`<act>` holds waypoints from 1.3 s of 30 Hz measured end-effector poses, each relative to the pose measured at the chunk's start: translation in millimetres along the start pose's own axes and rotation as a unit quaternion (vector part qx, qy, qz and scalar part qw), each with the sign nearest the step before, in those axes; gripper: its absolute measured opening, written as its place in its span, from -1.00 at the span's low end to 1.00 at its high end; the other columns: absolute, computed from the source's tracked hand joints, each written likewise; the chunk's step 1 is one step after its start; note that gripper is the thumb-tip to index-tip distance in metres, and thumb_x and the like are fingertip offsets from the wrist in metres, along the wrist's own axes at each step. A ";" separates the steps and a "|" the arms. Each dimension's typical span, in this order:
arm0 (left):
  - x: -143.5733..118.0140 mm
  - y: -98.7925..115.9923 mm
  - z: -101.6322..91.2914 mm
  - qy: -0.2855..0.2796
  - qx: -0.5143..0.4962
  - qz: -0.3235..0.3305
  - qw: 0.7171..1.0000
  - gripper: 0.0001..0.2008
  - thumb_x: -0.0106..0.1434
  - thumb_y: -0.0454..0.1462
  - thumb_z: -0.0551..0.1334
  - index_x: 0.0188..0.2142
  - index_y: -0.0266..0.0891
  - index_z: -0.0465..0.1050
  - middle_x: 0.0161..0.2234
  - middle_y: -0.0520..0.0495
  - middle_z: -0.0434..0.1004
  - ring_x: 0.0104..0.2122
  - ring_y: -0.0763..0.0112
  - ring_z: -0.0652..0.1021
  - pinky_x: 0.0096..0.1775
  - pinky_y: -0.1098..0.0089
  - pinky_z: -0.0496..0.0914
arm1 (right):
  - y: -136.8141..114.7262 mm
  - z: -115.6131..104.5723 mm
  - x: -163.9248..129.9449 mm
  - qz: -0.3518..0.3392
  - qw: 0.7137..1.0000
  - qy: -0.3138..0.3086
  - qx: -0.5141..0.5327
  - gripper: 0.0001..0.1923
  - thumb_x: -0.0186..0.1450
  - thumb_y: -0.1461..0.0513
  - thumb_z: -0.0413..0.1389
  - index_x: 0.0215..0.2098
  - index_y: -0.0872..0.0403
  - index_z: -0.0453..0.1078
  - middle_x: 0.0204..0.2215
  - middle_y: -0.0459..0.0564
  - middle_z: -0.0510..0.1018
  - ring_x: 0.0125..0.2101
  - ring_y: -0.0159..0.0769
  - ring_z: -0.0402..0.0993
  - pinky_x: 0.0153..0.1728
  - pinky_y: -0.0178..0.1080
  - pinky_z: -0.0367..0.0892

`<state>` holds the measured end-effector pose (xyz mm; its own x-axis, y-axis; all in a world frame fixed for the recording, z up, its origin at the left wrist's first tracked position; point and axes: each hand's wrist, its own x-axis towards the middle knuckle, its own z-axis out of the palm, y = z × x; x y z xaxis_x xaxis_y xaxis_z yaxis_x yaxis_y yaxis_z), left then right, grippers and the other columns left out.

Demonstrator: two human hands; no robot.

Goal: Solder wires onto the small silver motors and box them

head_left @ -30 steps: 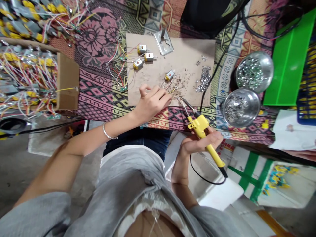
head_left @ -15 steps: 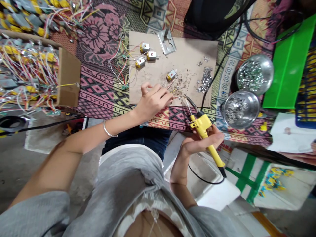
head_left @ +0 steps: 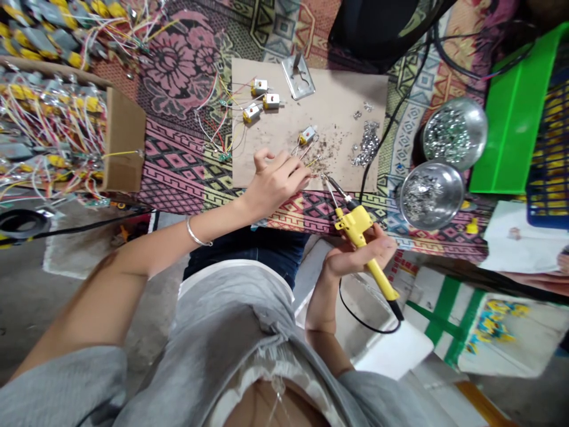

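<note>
My left hand rests on the near edge of a brown cardboard sheet and pinches thin wires that lead to a small motor. My right hand grips a yellow soldering iron; its metal tip points at the wire ends just right of my left fingers. Three more small motors with red and white wires lie at the sheet's far left. A heap of small metal bits lies on the sheet's right side.
A cardboard box full of wired motors stands at the left. Two metal bowls of shiny bits sit at the right, by a green tray. A metal bracket lies at the sheet's far edge. The iron's black cord crosses the patterned cloth.
The soldering iron's tip drew back to the right half a second ago and has returned to the wire ends. My left hand has stayed put on the wires.
</note>
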<state>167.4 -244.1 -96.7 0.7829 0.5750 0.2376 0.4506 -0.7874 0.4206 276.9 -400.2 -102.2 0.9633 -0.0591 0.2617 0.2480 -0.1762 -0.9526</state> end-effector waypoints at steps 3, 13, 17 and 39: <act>0.3 1.4 -2.1 -0.001 -0.004 -0.002 1.000 -0.70 0.65 -0.19 0.06 -0.03 -0.07 0.60 -0.11 -0.08 0.69 0.00 0.13 0.60 0.18 -0.07 0.20 | 0.8 -0.6 -1.0 0.003 1.000 0.004 0.018 -0.61 0.44 -0.11 0.00 -0.26 -0.01 0.38 -0.41 -0.11 0.35 -0.43 -0.31 0.43 -0.36 -0.15 0.46; -0.1 1.8 -0.5 -0.015 -0.003 -0.017 1.000 -0.72 0.64 -0.19 0.09 -0.09 -0.09 0.59 -0.12 -0.08 0.69 0.01 0.13 0.61 0.17 -0.08 0.21 | 0.2 -1.6 -1.0 -0.012 1.000 -0.017 -0.003 -0.65 0.45 -0.08 -0.05 -0.26 -0.04 0.34 -0.41 -0.13 0.28 -0.40 -0.28 0.40 -0.33 -0.13 0.44; -1.5 1.9 0.1 0.001 0.007 -0.007 1.000 -0.67 0.66 -0.19 0.04 -0.11 -0.12 0.58 -0.13 -0.10 0.69 0.01 0.11 0.60 0.10 -0.04 0.22 | -2.8 -0.3 -0.9 -0.013 1.000 -0.013 -0.008 -0.65 0.43 -0.09 -0.03 -0.29 -0.04 0.33 -0.43 -0.12 0.27 -0.43 -0.29 0.36 -0.38 -0.15 0.38; -0.8 2.7 0.7 0.002 -0.005 -0.018 1.000 -0.71 0.64 -0.21 0.06 -0.08 -0.11 0.57 -0.11 -0.10 0.67 0.02 0.11 0.58 0.14 -0.07 0.20 | 2.6 0.8 -0.3 -0.024 1.000 0.000 -0.007 -0.65 0.46 -0.06 -0.03 -0.27 -0.02 0.35 -0.42 -0.13 0.32 -0.42 -0.31 0.41 -0.35 -0.14 0.46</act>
<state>168.3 -246.8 -96.4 0.7653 0.6029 0.2253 0.4735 -0.7645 0.4373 277.3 -399.8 -104.9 0.9503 -0.0501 0.3073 0.2928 -0.1918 -0.9367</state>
